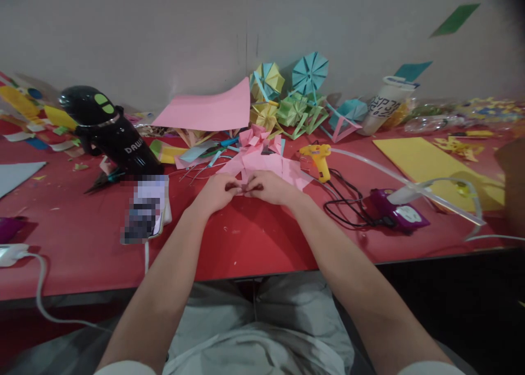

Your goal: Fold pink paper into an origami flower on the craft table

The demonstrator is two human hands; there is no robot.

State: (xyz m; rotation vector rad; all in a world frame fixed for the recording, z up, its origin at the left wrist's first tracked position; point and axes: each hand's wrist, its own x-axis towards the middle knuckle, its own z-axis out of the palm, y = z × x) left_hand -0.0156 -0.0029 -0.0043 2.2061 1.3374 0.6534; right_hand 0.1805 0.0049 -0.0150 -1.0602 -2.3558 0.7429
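Paper (pixel 283 168) between fingers (pixel 234 191), "DAW…" bottle (pixel 118 137)

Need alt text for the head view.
Bare left hand and right hand, close together, pinch pink paper above a red table. A yellow glue gun lies to the right, a phone and black bottle to the left; colorful folded-paper shapes sit behind.

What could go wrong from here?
The yellow glue gun lies with its nozzle end toward the pink paper; if hot, it might smear glue there.
Its black cord loops near the right forearm, which could snag it.
The left hand and right hand pinch close together, so the paper may crease.
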